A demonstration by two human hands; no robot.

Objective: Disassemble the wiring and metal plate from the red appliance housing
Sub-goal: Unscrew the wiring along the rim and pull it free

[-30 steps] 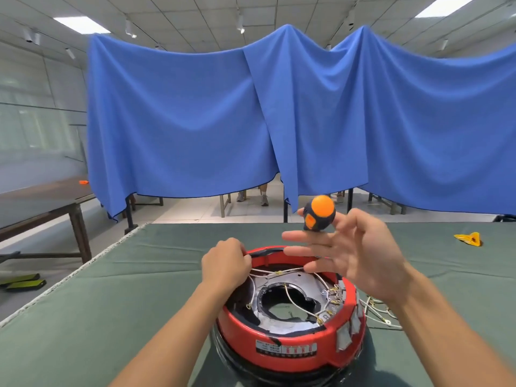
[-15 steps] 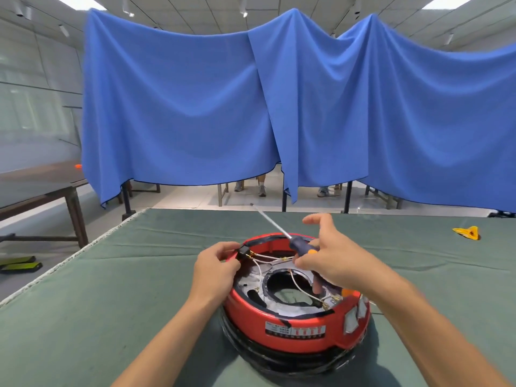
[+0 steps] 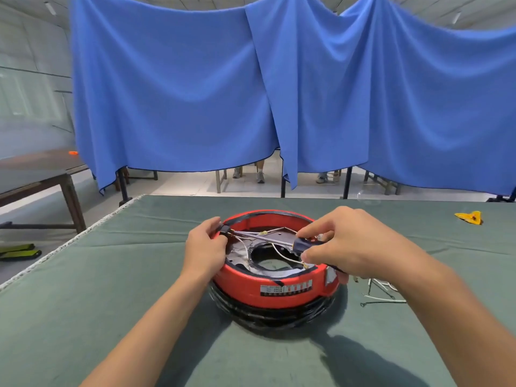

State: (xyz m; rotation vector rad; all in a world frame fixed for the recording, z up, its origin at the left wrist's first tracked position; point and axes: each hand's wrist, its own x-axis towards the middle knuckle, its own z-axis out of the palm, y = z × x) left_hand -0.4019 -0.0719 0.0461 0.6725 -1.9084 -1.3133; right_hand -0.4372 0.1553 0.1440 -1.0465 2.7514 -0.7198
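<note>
Red appliance housing [image 3: 275,289], a round plastic shell with a white-and-black label on its near wall, sits upside down in the middle of the green cloth-covered counter [image 3: 111,275], on top of a black rounded base. Inside it you can see the grey metal plate [image 3: 243,254] with a big round hole in the centre, and thin white wires [image 3: 284,255] looping across that hole to brass-looking terminals.

Left hand [image 3: 203,251] is at the housing's left rim, fingers curled, grip clamped on a small black connector block [image 3: 224,230] right at the edge. Right hand [image 3: 354,244] is over the right side of the housing, grip closed round a screwdriver with a dark blue handle [image 3: 303,244]. Its shaft lies nearly flat across the opening, pointing left toward the connector block; can't quite tell if the tip is actually touching it.

On the counter just right of the housing there's a loose bundle of white wires [image 3: 382,293]. Further off toward the far right edge lies a small yellow plastic piece [image 3: 470,217]. Behind the counter hangs a big blue cloth curtain [image 3: 279,93], and off to the left there's a dark wooden table [image 3: 36,174].
</note>
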